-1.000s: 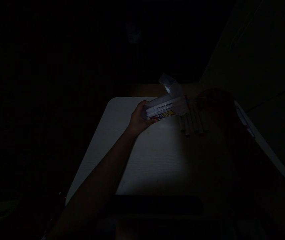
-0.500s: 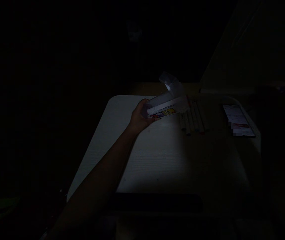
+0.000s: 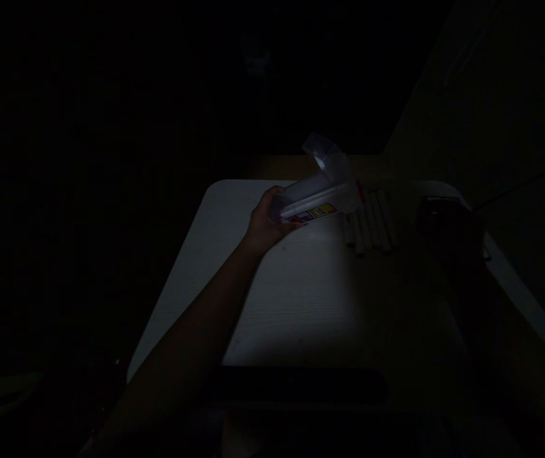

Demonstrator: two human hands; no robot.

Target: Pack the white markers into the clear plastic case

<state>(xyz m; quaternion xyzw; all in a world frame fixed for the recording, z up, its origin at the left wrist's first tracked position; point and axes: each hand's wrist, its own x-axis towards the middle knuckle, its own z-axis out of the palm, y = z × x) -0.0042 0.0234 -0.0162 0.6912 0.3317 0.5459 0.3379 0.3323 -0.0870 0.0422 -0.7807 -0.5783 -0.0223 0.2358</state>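
My left hand is closed round the lower end of a clear plastic case. The case is tilted over the table, its flap lid standing up at the far end and a colourful label on its near side. Something red shows at the case's far end, but I cannot make out what. Several markers lie side by side just right of the case. Deep in shadow, my right hand is over the phone, which it mostly covers. Its fingers are too dark to read.
A pale wood-grain table with rounded corners is lit on its left half and shadowed on the right. A dark bar runs along its near edge. A thin cable stretches to the right. Darkness hides the surroundings.
My right hand has come in from the far right and now covers most of the phone, whose lit screen was in view before. My left hand and the case have hardly moved.
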